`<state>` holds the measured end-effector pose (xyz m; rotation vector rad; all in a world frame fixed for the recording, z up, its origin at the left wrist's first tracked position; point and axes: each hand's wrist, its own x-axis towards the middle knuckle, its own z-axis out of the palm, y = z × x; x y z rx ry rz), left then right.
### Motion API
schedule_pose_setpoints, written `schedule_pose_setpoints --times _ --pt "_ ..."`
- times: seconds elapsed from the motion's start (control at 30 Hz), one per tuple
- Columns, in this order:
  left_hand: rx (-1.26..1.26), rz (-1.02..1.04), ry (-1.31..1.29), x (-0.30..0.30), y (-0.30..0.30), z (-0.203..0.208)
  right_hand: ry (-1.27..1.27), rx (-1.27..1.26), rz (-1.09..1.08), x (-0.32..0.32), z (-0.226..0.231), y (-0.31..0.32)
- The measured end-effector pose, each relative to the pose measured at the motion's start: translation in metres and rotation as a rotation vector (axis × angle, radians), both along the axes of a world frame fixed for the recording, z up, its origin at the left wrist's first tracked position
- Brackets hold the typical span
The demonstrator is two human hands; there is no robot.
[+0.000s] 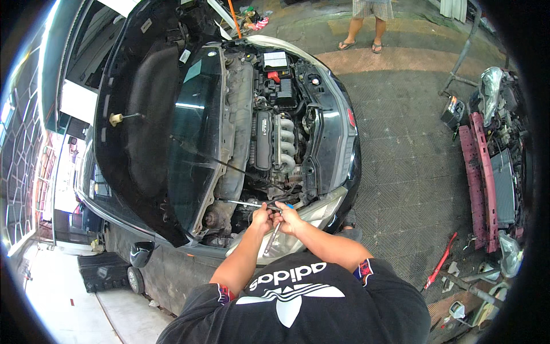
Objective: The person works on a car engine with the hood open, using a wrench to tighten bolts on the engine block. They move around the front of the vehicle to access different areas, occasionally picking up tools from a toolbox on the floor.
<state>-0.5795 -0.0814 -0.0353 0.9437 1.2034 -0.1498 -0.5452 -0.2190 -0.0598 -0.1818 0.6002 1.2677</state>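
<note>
Both my hands are together over the near corner of a car's open engine bay, above the headlight (321, 215). My left hand (262, 219) is closed on a ratchet wrench, its fingers meeting those of my right hand. My right hand (289, 220) also grips around the tool's head. The shiny ratchet handle (271, 241) points down toward me. A long thin metal extension bar (240, 202) reaches left from my hands over the bay's edge. A small blue piece (290, 206) shows beside my right fingers; what it belongs to is unclear. My fingers hide the joint between the parts.
The raised black hood (140, 114) stands at left, with a thin prop rod (240, 169) crossing the bay. An engine cover (264, 140) and silver intake pipes (286, 137) lie beyond my hands. A red jack-like tool (441, 261) and a maroon bumper beam (484, 178) are at right. Another person's legs (366, 28) stand at the far side.
</note>
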Motion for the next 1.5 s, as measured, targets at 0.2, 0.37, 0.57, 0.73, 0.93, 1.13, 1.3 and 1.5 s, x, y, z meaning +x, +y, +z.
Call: schedule_pose_setpoints --times 0.2,0.37,0.57,0.73,0.93,1.13,1.3,1.5 --pt "-0.031 0.055 -0.03 0.003 0.001 0.003 -1.129 -0.712 -0.126 -0.005 0.01 -0.002" --pt "-0.034 0.129 -0.053 0.012 0.001 0.008 -0.367 -0.084 -0.194 -0.007 0.011 -0.023" --pt "-0.064 0.185 -0.027 0.017 -0.004 0.015 -0.348 -0.096 -0.368 -0.012 -0.006 -0.032" --pt "-0.08 0.207 0.005 0.011 -0.007 0.012 -0.312 -0.134 -0.361 -0.023 -0.016 -0.027" --pt "-0.11 0.187 -0.048 0.007 0.001 0.004 -0.602 -0.405 -0.423 0.044 0.0 -0.092" --pt "-0.166 0.244 0.015 0.001 -0.002 -0.002 -0.774 -0.987 -0.161 0.23 -0.085 -0.106" --pt "-0.109 0.275 0.039 -0.003 -0.004 -0.005 -1.243 -1.675 -0.093 0.287 -0.164 -0.064" --pt "-0.119 0.308 0.035 -0.005 -0.004 0.0 -1.372 -1.89 -0.228 0.276 -0.194 -0.027"
